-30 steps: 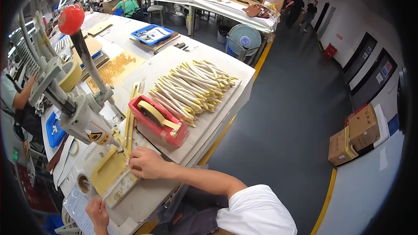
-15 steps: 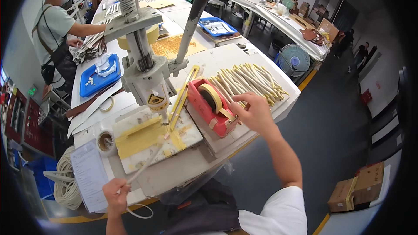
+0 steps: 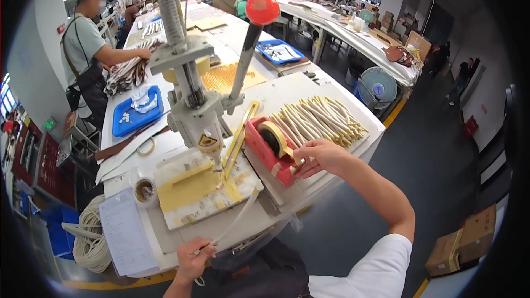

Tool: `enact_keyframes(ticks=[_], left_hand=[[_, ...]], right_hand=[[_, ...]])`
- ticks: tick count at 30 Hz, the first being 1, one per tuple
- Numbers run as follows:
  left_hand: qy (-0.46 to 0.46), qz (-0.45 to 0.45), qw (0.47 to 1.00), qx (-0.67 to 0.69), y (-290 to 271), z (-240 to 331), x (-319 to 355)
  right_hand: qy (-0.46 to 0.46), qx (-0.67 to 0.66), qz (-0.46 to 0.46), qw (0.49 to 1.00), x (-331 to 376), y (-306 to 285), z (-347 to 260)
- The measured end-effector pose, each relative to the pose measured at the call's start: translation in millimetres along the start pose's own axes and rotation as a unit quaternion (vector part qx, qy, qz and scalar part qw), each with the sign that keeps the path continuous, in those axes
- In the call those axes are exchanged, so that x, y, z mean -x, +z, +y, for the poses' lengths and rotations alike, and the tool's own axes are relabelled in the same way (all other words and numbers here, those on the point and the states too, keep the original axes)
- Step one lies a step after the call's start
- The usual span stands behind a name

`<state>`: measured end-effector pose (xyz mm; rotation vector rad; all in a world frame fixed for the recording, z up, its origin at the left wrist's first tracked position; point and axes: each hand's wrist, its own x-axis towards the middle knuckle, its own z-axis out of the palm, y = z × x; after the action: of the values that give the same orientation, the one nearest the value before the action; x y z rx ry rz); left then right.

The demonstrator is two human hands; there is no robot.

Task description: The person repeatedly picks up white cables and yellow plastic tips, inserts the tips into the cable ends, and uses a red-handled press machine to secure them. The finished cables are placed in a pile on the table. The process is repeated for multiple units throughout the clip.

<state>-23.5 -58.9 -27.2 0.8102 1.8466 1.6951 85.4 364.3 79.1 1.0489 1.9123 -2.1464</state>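
R hand point(image 3: 320, 156): at front end of red tape dispenser point(image 3: 271, 152), fingers curled, pinching the tape end by the cutter; rest of hand lies over dispenser's near corner.
L hand point(image 3: 191, 258): at near table edge, closed in a pinch on the lower end of a pale cord strip point(image 3: 238, 218).
Cord strip: runs up & right from L hand toward the press base, its upper end beside the yellow pad point(image 3: 187, 186).
Dispenser: on white worktable point(image 3: 309, 85), just R of the hand press point(image 3: 200, 111), tape roll point(image 3: 275, 135) upright in it.
Press: red-knob lever point(image 3: 262, 10) tilted up-right; ram over the yellow pad on a marble-look plate.
Behind dispenser: pile of cream cord pieces point(image 3: 320, 117).
L side: blue tray point(image 3: 138, 111), paper sheet point(image 3: 126, 237), coil of white cord point(image 3: 94, 243).
Far L: a co-worker point(image 3: 91, 49) w/ hands on a stack of material.
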Motion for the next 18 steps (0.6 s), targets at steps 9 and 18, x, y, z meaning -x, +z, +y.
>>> enact_keyframes(ticks=[9,18], left_hand=[[-0.050,-0.005,0.999,-0.010,8.9,3.3,-9.4],[-0.061,0.002,0.998,-0.033,28.6,20.0,-33.0]], right_hand=[[-0.172,-0.147,0.050,0.973,26.6,4.2,71.5],[-0.297,0.097,0.203,0.928,2.7,7.7,100.2]])
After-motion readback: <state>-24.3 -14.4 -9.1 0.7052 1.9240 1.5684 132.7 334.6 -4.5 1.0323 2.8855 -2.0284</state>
